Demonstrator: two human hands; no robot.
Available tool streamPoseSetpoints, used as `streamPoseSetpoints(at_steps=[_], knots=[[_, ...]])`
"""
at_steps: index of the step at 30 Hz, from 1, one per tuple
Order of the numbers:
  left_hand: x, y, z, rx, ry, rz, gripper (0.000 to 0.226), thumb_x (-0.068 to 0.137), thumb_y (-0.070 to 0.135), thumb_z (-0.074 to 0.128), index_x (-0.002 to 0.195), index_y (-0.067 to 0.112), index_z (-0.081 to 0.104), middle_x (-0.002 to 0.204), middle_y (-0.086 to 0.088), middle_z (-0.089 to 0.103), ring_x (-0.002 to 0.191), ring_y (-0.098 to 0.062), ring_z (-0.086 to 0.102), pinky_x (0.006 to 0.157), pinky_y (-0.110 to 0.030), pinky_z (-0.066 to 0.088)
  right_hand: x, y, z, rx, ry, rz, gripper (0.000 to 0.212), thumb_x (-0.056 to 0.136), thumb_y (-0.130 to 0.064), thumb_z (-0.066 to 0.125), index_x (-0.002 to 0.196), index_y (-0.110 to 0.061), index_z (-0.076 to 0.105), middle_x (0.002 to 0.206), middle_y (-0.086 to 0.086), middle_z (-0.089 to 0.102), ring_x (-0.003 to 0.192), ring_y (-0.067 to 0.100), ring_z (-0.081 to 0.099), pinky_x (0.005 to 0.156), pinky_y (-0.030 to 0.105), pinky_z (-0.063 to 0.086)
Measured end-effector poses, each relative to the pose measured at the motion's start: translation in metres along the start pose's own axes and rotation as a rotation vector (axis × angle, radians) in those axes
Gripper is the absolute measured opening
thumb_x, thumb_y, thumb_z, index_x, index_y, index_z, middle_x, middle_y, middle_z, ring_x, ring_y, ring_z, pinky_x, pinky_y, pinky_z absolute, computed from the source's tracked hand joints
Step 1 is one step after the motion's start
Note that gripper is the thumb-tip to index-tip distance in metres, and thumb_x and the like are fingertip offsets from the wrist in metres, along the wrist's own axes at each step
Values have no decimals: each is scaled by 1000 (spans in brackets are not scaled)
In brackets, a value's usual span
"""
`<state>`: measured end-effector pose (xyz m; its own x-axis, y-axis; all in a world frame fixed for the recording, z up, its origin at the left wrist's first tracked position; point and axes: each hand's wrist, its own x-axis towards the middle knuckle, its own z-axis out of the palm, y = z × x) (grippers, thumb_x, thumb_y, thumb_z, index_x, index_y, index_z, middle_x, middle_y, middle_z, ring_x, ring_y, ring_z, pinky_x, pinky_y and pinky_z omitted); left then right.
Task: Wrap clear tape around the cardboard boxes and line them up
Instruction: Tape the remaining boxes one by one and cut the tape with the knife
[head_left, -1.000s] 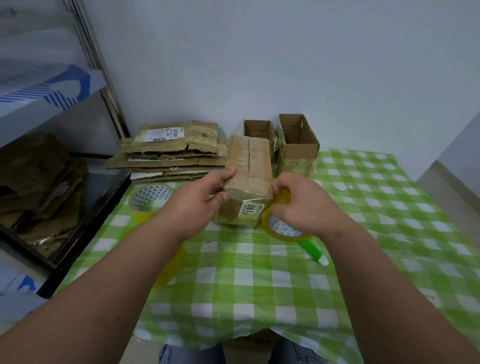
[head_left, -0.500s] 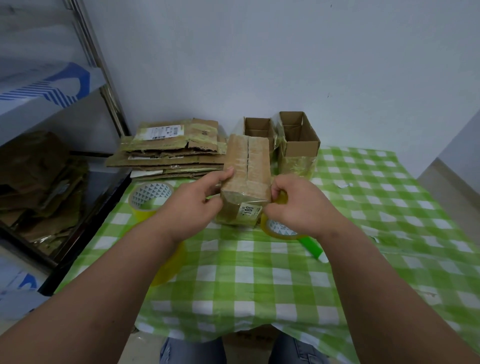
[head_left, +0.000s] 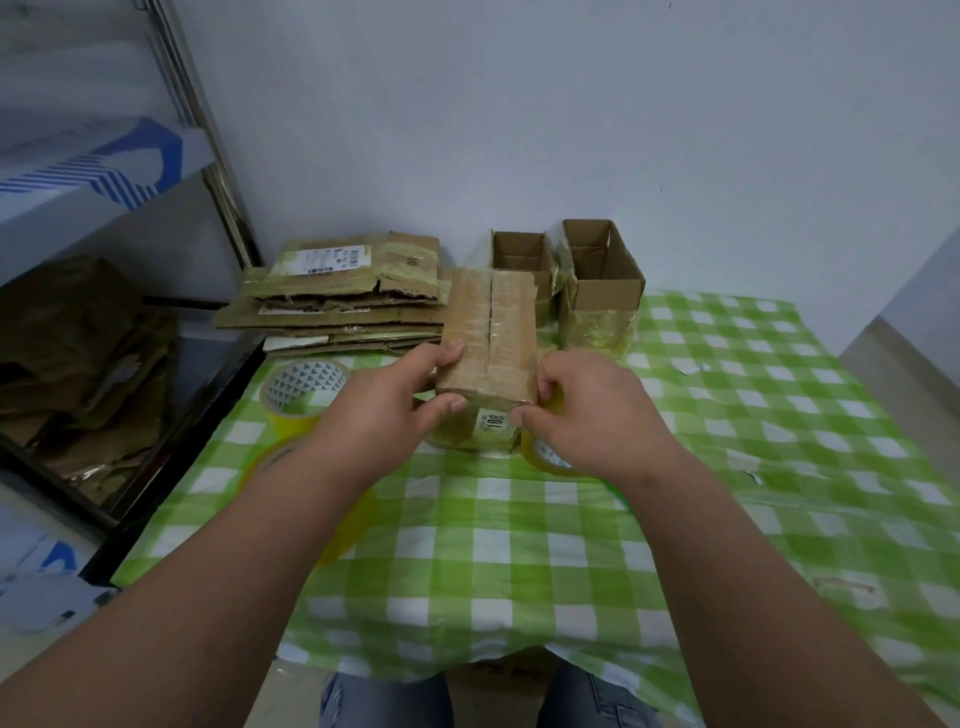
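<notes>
Lifting from low at the box's (head_left: 488, 358) right side, the tape roll (head_left: 545, 452) now sits against its near right corner — the wrap is probably crossing the front face. Left of the box lies a spare roll (head_left: 304, 387); the left hand (head_left: 387, 410) pinches its left edge, thumb underneath. The right hand (head_left: 587, 410) curls around the roll. Behind stand two open boxes (head_left: 597, 291) on the green checked cloth (head_left: 519, 545) — white wall beyond.

Closed taped box (head_left: 491, 343) is lying lengthwise mid-table, tape roll (head_left: 545, 453) touching its near right corner; two open boxes (head_left: 602, 280) are standing side by side behind.
</notes>
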<state>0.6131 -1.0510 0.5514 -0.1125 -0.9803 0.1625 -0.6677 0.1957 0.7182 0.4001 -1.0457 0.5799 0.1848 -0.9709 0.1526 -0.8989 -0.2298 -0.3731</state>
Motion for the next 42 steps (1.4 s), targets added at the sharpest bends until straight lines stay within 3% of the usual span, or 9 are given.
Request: streamPoseSetpoints(at_steps=[8, 12, 22, 28, 30, 33, 37, 40, 42], knots=[[-3, 1, 1, 143, 27, 35, 62, 82, 39, 77, 138, 33, 51, 114, 2, 71, 84, -11, 69, 87, -35, 55, -2, -4, 3, -52, 5, -40, 36, 81, -54, 66, 74, -28, 42, 88, -9, 52, 92, 20, 49, 83, 38, 42], [-4, 1, 5, 161, 74, 43, 59, 84, 39, 75, 138, 31, 52, 110, 2, 72, 87, -17, 68, 83, -35, 55, -1, -6, 3, -55, -6, -22, 37, 83, -56, 63, 73, -28, 42, 87, -9, 51, 92, 19, 48, 84, 39, 42], [-8, -11, 3, 44, 2, 36, 55, 93, 29, 65, 144, 39, 45, 121, 4, 68, 99, -15, 67, 92, -39, 54, -6, 4, -10, 118, -124, -28, 10, 87, -26, 68, 90, -29, 59, 103, -6, 58, 106, 22, 52, 93, 39, 43], [-7, -19, 2, -158, -16, 10, 54, 94, 24, 64, 136, 55, 47, 121, 10, 65, 107, -9, 64, 95, -42, 55, -18, 11, -17, 186, -108, 132, 60, 80, -43, 72, 135, -37, 49, 135, -8, 54, 119, 18, 53, 99, 40, 45], [-6, -17, 0, -183, -15, 23, 57, 94, 23, 64, 129, 64, 47, 123, 11, 65, 108, -9, 64, 95, -44, 55, -21, 9, -21, 253, -111, 174, 62, 78, -45, 76, 134, -35, 50, 125, -10, 58, 108, 15, 57, 89, 34, 48], [-3, -7, -6, -159, 34, 8, 61, 97, 23, 60, 119, 77, 42, 126, 8, 64, 110, -14, 63, 96, -44, 53, -24, 2, -29, 438, -90, 234, 44, 72, -46, 83, 109, -35, 62, 97, -15, 63, 88, 5, 61, 74, 27, 51], [1, 20, -13, 82, 53, 127, 52, 101, 20, 43, 144, 49, 40, 149, 8, 44, 132, -13, 44, 106, -26, 35, -34, -8, -29, 668, -111, 265, 50, 67, -45, 88, 108, -30, 65, 97, -8, 71, 87, 10, 70, 72, 26, 54], [4, 32, -13, 49, -9, 114, 56, 92, 47, 37, 146, 33, 45, 154, 6, 37, 137, -11, 36, 103, -21, 26, -48, -15, -19, 781, -130, 242, 55, 66, -40, 81, 117, -29, 64, 102, -5, 72, 92, 13, 70, 85, 39, 58], [5, 34, -12, 61, -39, 76, 66, 90, 62, 52, 148, 32, 41, 157, 7, 27, 138, -11, 34, 103, -23, 27, -54, -18, -13, 874, -116, 231, 55, 63, -34, 71, 117, -30, 64, 102, -2, 73, 96, 16, 70, 91, 49, 55]])
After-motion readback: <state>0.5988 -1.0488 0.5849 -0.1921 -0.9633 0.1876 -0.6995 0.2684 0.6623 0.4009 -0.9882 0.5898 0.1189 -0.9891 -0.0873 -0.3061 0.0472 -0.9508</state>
